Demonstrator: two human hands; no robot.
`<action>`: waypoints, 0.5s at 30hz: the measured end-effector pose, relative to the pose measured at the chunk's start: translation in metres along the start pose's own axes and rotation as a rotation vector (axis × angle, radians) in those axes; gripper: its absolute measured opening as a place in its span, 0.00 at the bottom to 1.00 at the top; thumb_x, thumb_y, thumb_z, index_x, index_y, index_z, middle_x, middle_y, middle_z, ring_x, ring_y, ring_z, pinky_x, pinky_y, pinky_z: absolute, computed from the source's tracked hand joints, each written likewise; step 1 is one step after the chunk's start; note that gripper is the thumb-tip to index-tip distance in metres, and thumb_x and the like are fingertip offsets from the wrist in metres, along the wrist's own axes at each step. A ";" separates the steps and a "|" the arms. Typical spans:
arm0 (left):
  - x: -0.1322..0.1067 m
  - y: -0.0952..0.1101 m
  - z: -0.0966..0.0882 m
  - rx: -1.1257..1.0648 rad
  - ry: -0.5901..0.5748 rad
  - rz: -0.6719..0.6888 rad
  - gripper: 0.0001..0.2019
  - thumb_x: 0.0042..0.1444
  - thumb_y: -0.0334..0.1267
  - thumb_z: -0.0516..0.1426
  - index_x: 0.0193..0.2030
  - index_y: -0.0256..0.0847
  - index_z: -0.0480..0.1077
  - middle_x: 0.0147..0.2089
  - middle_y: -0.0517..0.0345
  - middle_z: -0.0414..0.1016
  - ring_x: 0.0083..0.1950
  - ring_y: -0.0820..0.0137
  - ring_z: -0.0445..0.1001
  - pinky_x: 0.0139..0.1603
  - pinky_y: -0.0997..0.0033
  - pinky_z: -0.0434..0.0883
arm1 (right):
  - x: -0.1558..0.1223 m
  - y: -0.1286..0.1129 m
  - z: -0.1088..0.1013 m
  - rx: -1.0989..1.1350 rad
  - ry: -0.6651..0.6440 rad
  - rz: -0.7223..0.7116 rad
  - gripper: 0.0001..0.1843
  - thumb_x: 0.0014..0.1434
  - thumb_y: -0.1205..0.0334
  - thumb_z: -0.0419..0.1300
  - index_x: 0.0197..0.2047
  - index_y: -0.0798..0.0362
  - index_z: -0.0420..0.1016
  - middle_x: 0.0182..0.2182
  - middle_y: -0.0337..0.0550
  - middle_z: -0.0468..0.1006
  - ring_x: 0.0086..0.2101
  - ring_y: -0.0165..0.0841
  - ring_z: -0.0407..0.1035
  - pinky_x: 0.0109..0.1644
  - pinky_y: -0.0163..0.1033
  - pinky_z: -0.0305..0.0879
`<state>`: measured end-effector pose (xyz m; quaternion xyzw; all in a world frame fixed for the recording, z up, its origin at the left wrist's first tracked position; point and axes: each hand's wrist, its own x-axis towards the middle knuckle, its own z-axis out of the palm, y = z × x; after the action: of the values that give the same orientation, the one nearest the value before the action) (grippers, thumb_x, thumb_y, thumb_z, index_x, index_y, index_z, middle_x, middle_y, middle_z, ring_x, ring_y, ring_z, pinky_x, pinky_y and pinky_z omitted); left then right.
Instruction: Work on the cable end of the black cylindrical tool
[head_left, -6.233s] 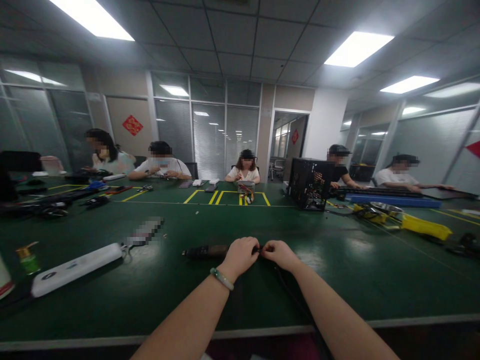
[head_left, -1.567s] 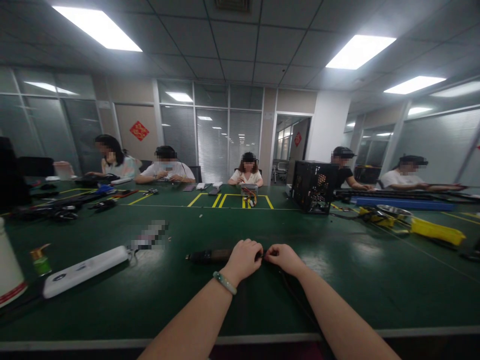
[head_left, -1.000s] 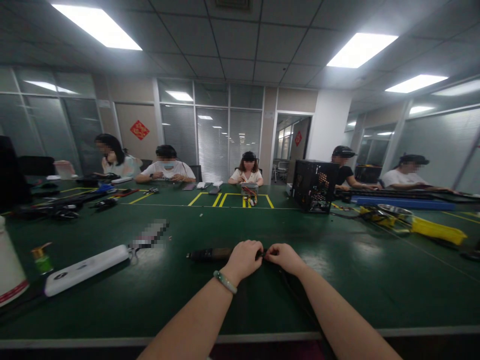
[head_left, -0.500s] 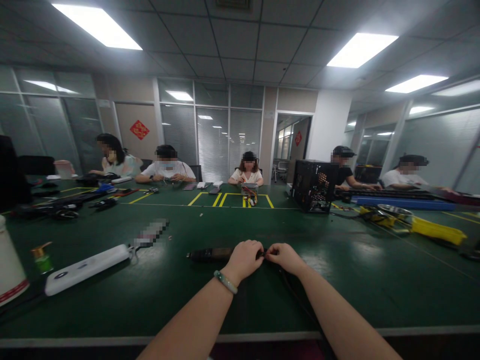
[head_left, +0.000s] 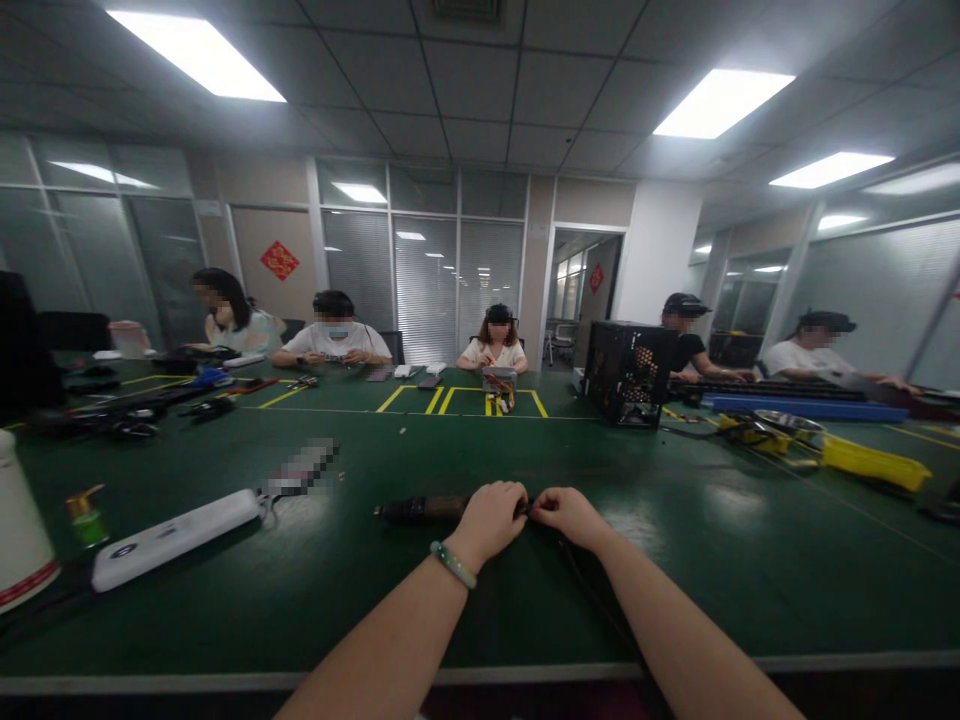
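Both bare forearms (head_left: 405, 625) are stretched forward over the green table (head_left: 810, 560), angled inward so the hands nearly meet. The right hand (head_left: 568, 516) is closed in a pinch; what is held there cannot be told. By the curled left hand (head_left: 491, 522), the dark rod-shaped tool (head_left: 424, 509) is gripped, laid flat and pointed leftward. Beyond, a co-worker (head_left: 495, 350) is seated.

I read the tabletop (head_left: 300, 612) as smooth, softly glossy | cylindrical tool (head_left: 427, 509): mostly matt, plastic-looking | bangle (head_left: 453, 565): polished, stone-like | power strip (head_left: 176, 540): smooth plastic | computer tower (head_left: 628, 374): perforated, metal-looking to me | bin (head_left: 874, 462): plastic | wall diamond (head_left: 280, 261): paper-like | partition panes (head_left: 94, 262): smooth glass
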<state>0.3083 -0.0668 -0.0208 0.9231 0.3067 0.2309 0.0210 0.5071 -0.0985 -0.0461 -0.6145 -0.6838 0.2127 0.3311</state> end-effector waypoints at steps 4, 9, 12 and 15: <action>-0.001 -0.001 -0.002 -0.022 0.013 0.031 0.04 0.58 0.35 0.56 0.41 0.43 0.68 0.41 0.58 0.73 0.45 0.66 0.70 0.46 0.67 0.65 | 0.000 0.002 0.000 0.003 0.001 0.001 0.09 0.53 0.57 0.63 0.33 0.54 0.80 0.28 0.39 0.80 0.30 0.32 0.72 0.32 0.32 0.61; -0.001 -0.001 -0.002 -0.025 0.014 0.044 0.03 0.59 0.33 0.55 0.39 0.42 0.69 0.41 0.57 0.73 0.45 0.66 0.70 0.46 0.67 0.65 | -0.001 0.001 0.000 -0.015 0.013 0.001 0.09 0.53 0.57 0.63 0.33 0.53 0.80 0.28 0.39 0.80 0.30 0.32 0.71 0.31 0.32 0.61; 0.000 -0.001 -0.001 -0.008 0.016 0.049 0.03 0.59 0.33 0.55 0.38 0.43 0.70 0.41 0.58 0.73 0.45 0.66 0.69 0.46 0.67 0.64 | -0.001 -0.001 0.000 -0.035 0.016 -0.001 0.09 0.53 0.57 0.63 0.33 0.53 0.80 0.28 0.39 0.80 0.30 0.32 0.71 0.32 0.33 0.61; 0.000 -0.001 -0.001 -0.014 0.020 0.049 0.03 0.59 0.33 0.55 0.38 0.43 0.70 0.41 0.58 0.73 0.45 0.67 0.69 0.46 0.68 0.64 | -0.002 -0.002 -0.001 -0.027 0.010 0.002 0.09 0.53 0.57 0.63 0.34 0.53 0.80 0.29 0.40 0.80 0.30 0.33 0.72 0.32 0.33 0.61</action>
<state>0.3071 -0.0659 -0.0203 0.9278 0.2825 0.2428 0.0187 0.5067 -0.1004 -0.0444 -0.6205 -0.6845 0.2006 0.3259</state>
